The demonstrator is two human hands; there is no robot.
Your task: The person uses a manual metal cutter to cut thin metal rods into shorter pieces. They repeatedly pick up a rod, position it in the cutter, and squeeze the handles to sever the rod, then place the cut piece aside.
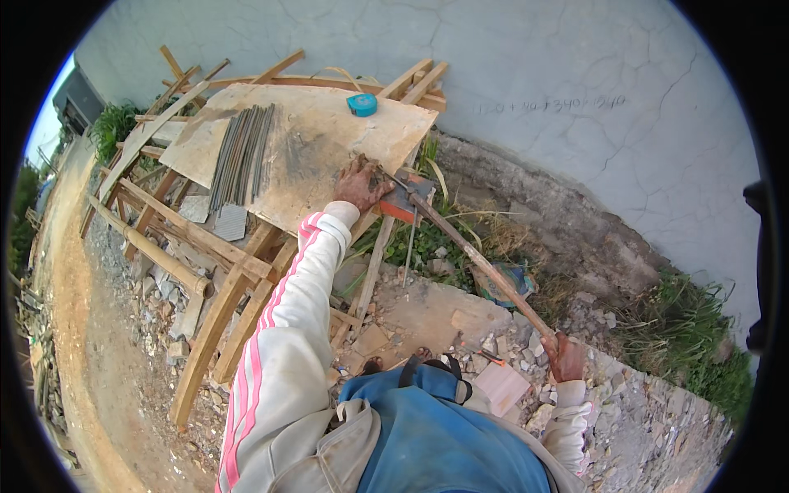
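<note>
My right hand (568,360) is wrapped round the near end of a long, rusty brown bar (485,264). The bar slants up and left to a dark metal plate (417,187) with an orange-red side, at the board's right edge. There my left hand (360,182) presses down on the pale wooden board (316,177), its fingers curled; what lies under them is hidden. A thin metal rod (410,251) hangs down below the plate. Left of my left hand, a row of cut steel rods (240,156) lies on the board. A teal tape measure (362,104) sits at its far edge.
Rough timber legs and rails (222,329) hold up the board. A cracked grey wall (559,74) stands behind, with grass (682,329) at its foot. Rubble covers the ground, with a pinkish tile (502,388) and an orange-handled tool (491,357) near my feet. A sack (503,283) lies under the bar.
</note>
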